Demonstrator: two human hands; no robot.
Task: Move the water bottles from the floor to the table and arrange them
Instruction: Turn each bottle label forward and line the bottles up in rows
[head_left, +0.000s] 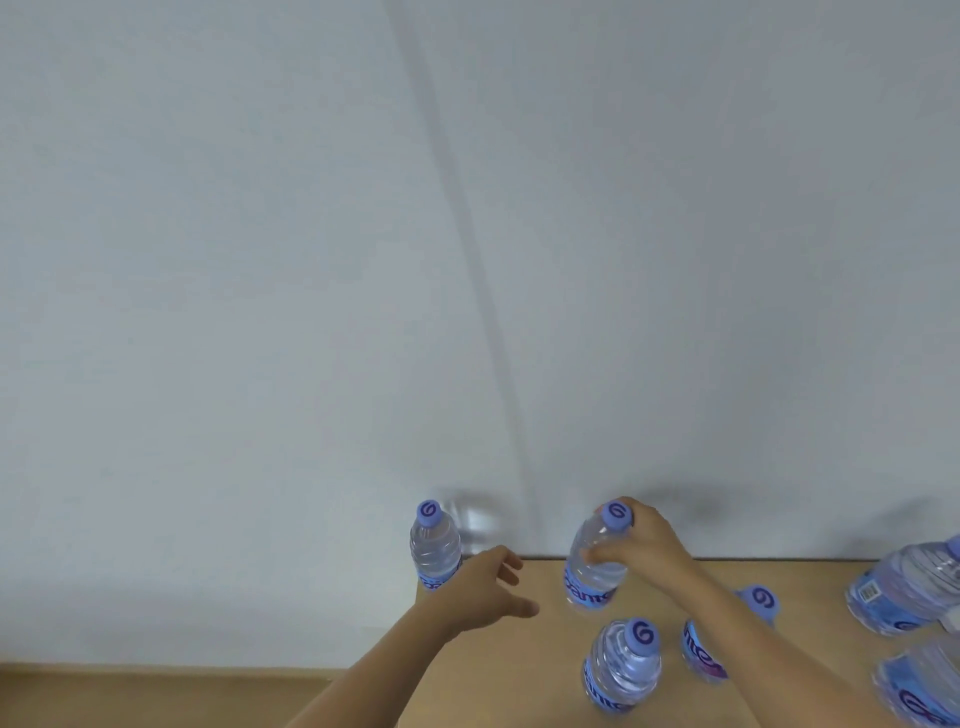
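Observation:
Several clear water bottles with blue caps and blue labels stand on the wooden table (524, 665) by the white wall. My right hand (644, 545) grips the upper part of one bottle (595, 566) near the table's back edge. My left hand (483, 587) hovers with fingers spread, just right of the corner bottle (434, 545) and holding nothing. A third bottle (621, 665) stands nearer to me. My right forearm partly hides a fourth bottle (704, 654).
Two more bottles (914, 587) (919, 686) show at the right edge of the frame. The table's left edge runs down from the corner bottle; a strip of wooden floor (156, 691) lies below the wall on the left.

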